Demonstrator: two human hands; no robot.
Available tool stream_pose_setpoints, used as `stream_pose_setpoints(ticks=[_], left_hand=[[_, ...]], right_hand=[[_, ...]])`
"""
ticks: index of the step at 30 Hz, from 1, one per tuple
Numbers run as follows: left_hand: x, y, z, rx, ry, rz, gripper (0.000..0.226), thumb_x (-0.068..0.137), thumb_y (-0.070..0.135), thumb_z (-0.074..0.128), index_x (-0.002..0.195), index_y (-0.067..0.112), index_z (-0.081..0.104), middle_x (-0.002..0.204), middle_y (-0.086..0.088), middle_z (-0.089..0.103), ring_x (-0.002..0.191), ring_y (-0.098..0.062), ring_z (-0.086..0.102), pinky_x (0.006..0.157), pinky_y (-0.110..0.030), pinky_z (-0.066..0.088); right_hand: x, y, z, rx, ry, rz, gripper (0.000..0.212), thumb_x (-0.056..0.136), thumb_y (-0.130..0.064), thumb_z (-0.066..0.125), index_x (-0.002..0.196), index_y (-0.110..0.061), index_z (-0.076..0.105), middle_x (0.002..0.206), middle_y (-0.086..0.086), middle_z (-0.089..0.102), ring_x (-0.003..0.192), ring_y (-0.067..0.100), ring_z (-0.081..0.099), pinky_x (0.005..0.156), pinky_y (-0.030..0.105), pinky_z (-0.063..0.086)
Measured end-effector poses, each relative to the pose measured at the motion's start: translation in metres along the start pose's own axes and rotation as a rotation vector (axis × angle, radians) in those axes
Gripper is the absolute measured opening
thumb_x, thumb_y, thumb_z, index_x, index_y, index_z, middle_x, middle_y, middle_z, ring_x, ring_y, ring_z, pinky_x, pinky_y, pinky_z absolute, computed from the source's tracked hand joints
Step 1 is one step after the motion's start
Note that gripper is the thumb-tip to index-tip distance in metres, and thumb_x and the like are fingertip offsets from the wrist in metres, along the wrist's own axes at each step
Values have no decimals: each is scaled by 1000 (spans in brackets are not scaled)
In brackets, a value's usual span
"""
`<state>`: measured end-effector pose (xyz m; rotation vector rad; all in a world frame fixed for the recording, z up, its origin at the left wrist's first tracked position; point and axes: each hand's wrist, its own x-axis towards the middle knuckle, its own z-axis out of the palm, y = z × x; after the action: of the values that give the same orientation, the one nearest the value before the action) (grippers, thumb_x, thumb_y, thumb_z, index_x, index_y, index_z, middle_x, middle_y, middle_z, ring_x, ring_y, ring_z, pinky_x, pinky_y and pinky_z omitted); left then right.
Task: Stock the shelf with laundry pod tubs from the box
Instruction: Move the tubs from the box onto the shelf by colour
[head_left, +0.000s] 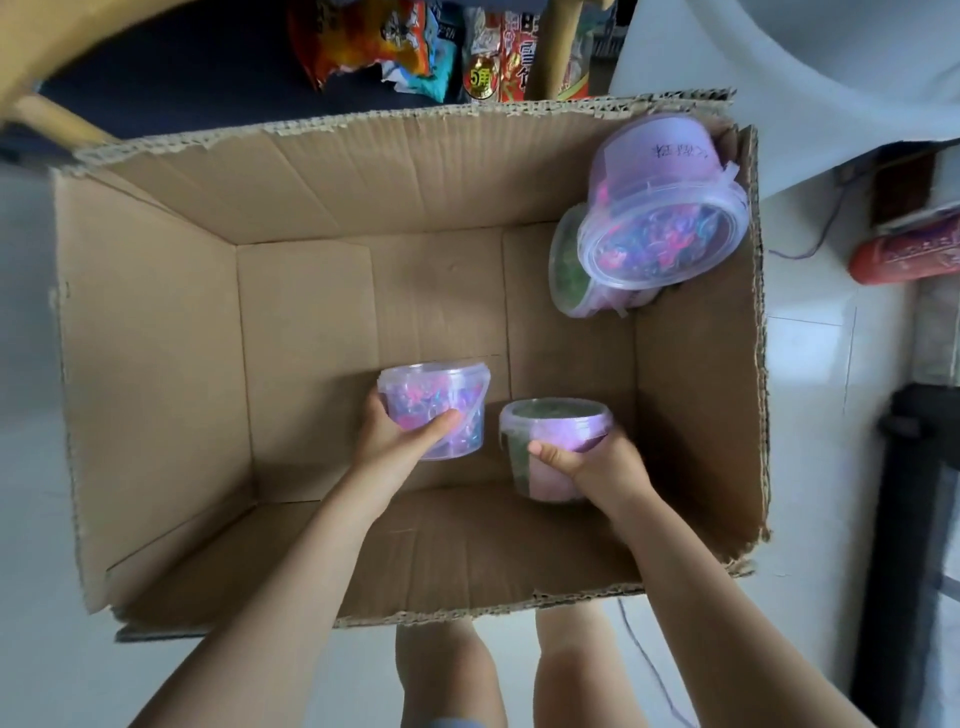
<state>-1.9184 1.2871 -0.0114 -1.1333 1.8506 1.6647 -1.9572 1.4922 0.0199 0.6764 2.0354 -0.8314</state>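
Note:
A large open cardboard box (156, 364) sits on the floor below me. Inside it, my left hand (395, 436) grips a clear tub of pink and blue pods (441, 400) from its left side. My right hand (597, 467) grips a purple-labelled tub with green contents (556, 431), upright near the box's front. Two more tubs lean in the far right corner: a pink-pod tub (665, 208) tipped on its side, and under it a green-filled tub (569, 265), mostly hidden.
Beyond the box, a wooden-framed shelf (556, 47) holds colourful snack packets (363, 41) on a dark surface. The floor is white tile. A red cylinder (904, 254) and dark furniture stand at the right. My legs show below the box.

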Motion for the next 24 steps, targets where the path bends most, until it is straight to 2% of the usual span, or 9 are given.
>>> stream_pose_setpoints(ticks=[2,4,6,8,12,14,20,22,24], left_hand=[[-5,-8,-8,-11,-38,11,61,72,15,79,118,19,38,106,11,55,95,1,56,58,-1,45],[-7,-17,-18,-7,-81,17,75,62,28,86,121,18,41,110,9,57,101,-5,59,66,-7,50],[-7,-21,-30,25,-126,24,93,46,45,85,125,17,43,115,5,60,105,-8,60,80,-20,53],[-8,-23,-44,49,-151,24,99,42,48,82,127,16,43,117,2,60,105,-8,61,88,-28,52],[-7,-25,-71,39,-188,39,77,57,24,87,120,20,43,110,7,60,92,4,62,72,-15,53],[-6,-26,-82,42,-187,51,75,59,19,86,120,19,43,108,8,59,92,1,61,68,-11,52],[-7,-22,-113,82,-140,91,44,77,0,73,101,26,46,97,10,57,82,3,57,59,-4,47],[-11,-18,-119,85,-127,114,49,77,1,73,110,21,43,99,11,56,86,2,56,59,-4,46],[-15,-11,-122,76,-128,130,59,73,5,79,116,18,41,103,9,56,89,0,57,60,-5,48]], right_hand=[[0,-1,3,113,11,28,68,69,-40,81,123,-7,57,115,8,63,100,21,60,81,26,46],[0,-2,8,212,13,51,55,71,-37,80,114,-8,62,107,6,65,89,18,60,76,25,46],[0,-2,16,293,18,58,48,70,-39,80,105,-11,64,104,6,68,89,19,64,78,28,51],[-2,-4,24,309,18,71,53,68,-45,80,104,-10,64,103,7,68,93,22,65,83,33,54],[-8,-8,37,369,7,63,53,69,-46,78,101,-8,62,102,8,68,93,23,66,85,36,55],[-12,-10,43,427,13,58,52,69,-47,78,102,-9,63,102,8,69,93,23,67,85,39,56],[-29,-17,58,463,46,-6,42,73,-42,76,95,-9,63,93,6,69,79,17,66,59,22,55],[-36,-18,61,468,67,-47,45,75,-40,75,101,-7,62,87,3,66,74,13,65,47,15,50],[-46,-21,60,498,91,-69,40,76,-37,76,99,-7,61,81,0,64,70,12,64,44,14,49]])
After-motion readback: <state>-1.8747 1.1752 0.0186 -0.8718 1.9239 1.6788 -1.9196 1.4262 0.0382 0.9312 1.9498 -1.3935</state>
